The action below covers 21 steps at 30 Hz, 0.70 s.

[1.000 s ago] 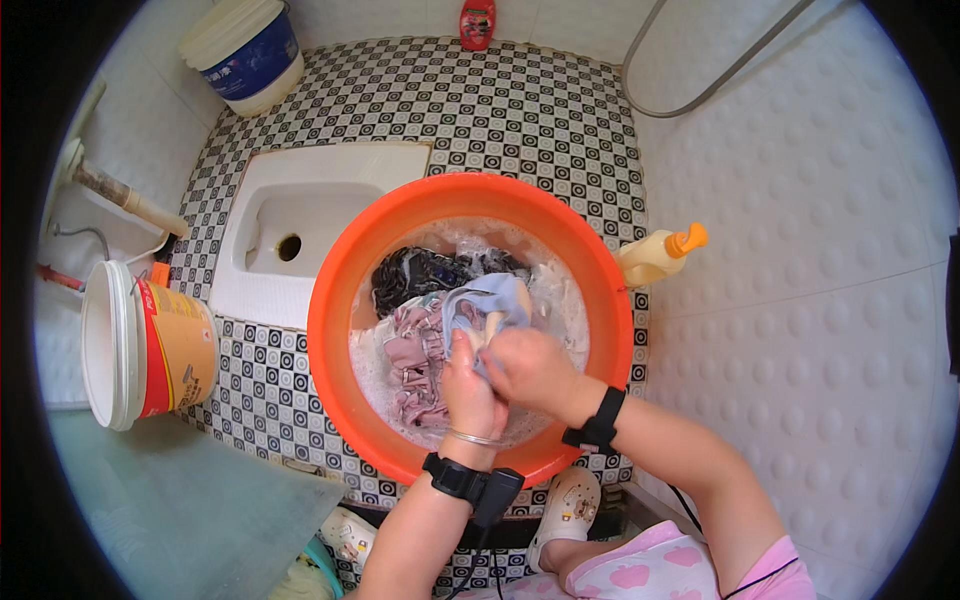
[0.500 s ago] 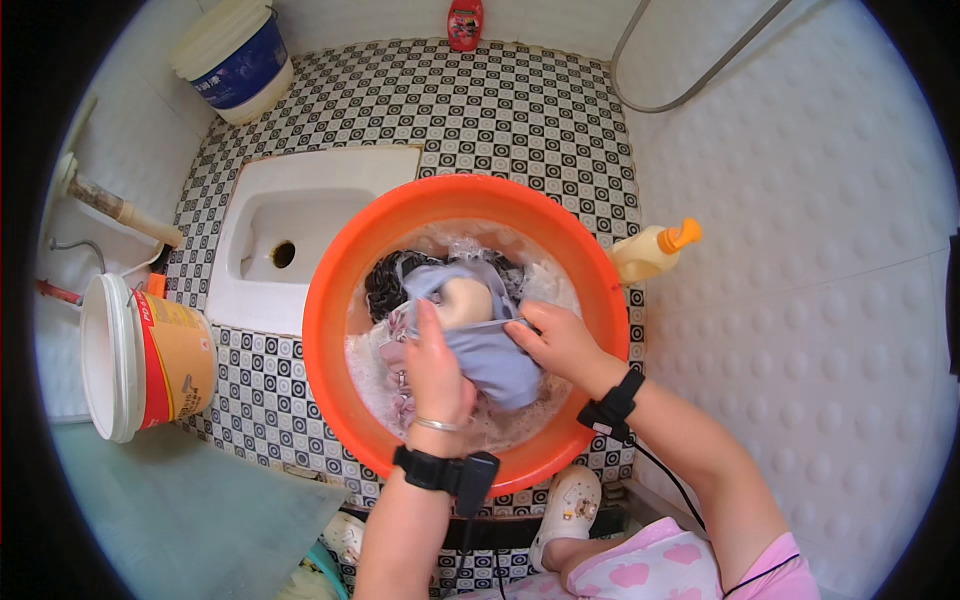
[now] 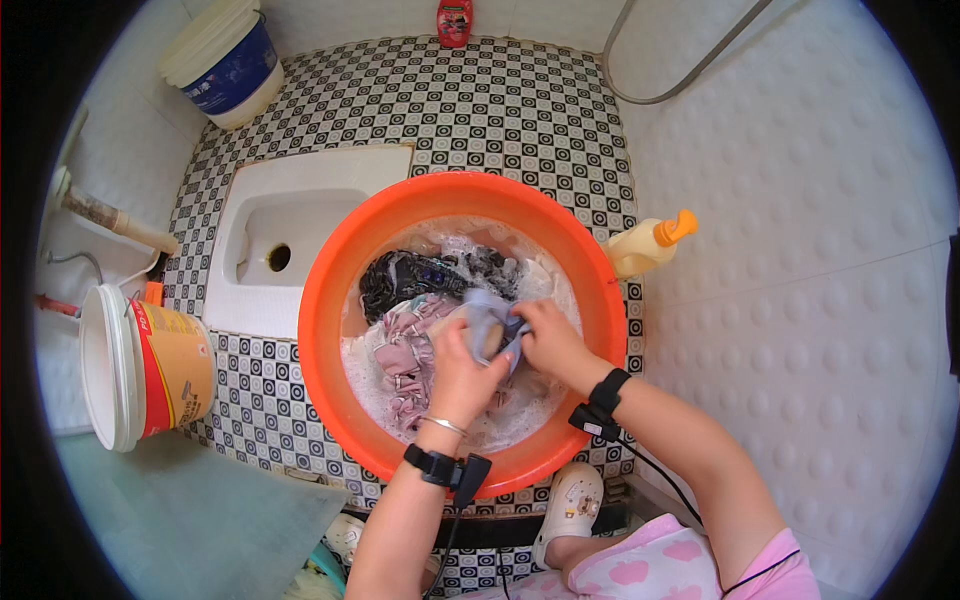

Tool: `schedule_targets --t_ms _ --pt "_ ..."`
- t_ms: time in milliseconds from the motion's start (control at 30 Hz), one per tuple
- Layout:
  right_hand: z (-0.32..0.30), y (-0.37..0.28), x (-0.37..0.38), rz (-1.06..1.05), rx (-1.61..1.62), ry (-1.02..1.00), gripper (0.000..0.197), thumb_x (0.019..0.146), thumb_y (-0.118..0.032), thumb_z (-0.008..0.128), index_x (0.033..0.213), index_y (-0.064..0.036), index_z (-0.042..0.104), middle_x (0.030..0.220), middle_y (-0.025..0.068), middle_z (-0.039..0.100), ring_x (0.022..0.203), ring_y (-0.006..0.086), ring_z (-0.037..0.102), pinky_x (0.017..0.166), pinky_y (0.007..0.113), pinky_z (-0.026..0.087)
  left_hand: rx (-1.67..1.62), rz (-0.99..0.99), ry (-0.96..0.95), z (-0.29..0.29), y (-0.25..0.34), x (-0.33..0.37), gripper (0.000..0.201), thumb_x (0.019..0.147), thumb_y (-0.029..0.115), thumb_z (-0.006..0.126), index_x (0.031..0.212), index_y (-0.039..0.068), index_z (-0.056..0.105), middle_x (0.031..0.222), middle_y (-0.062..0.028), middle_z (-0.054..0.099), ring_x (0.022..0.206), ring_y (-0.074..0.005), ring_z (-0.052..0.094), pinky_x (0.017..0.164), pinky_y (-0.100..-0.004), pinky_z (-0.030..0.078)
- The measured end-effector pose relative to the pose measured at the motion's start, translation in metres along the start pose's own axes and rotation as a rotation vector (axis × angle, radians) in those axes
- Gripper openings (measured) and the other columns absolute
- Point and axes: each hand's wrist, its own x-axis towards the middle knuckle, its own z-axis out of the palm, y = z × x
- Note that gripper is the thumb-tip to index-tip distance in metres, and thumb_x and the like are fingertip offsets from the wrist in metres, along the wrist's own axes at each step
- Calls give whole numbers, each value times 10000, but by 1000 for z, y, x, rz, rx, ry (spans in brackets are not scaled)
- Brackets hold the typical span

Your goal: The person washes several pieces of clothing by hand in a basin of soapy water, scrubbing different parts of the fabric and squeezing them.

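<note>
"head view: what is contained in the orange tub?"

"foamy water and soaked clothes. dark cloth is bunched at the far left, and pink ruffled cloth is heaped on the near left."

"and the blue-grey cloth?"

"it is held up over the tub, right of the pink heap, between both hands. by the left hand it is gripped from the near left, thumb and fingers closed on it; by the right hand it is pinched at its right edge."

"are other containers seen?"

"yes. a pump bottle, cream with an orange top, is placed just beside the tub's right rim. an orange-labelled bucket is set well to the left, its pale inside partly shown. at the far left a white-and-blue bucket is seen; its contents cannot be told. by the far wall a red bottle is stood."
</note>
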Motion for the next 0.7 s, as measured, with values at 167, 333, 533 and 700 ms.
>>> schedule_targets --t_ms 167,333,533,700 --pt "13 -9 -17 169 -162 -480 337 817 -161 567 1125 -23 561 1120 250 598 1034 424 573 882 425 466 480 -220 -450 16 -4 -14 644 685 319 707 1266 123 512 1170 -171 500 1133 -361 476 965 -419 395" --pt "16 -1 -8 290 -396 -871 362 805 -140 572 1152 -43 606 1240 229 533 1079 396 565 897 432 464 571 -144 -361 19 -30 -7 548 678 302 733 1165 118 563 1133 -139 514 1086 -340 497 901 -440 425" --pt "5 0 -3 309 -446 -474 304 806 -168 554 1069 -58 658 1110 202 610 1010 389 603 869 456 476 592 -245 -57 19 -51 10 479 661 346 773 997 68 575 1080 -127 528 1031 -337 510 861 -461 443" --pt "11 -12 4 91 -323 -739 274 834 -128 511 1063 -58 645 835 168 665 854 308 651 810 403 506 544 -137 -213 27 -64 -3 295 771 234 654 984 41 589 963 -144 606 916 -349 576 800 -449 470"
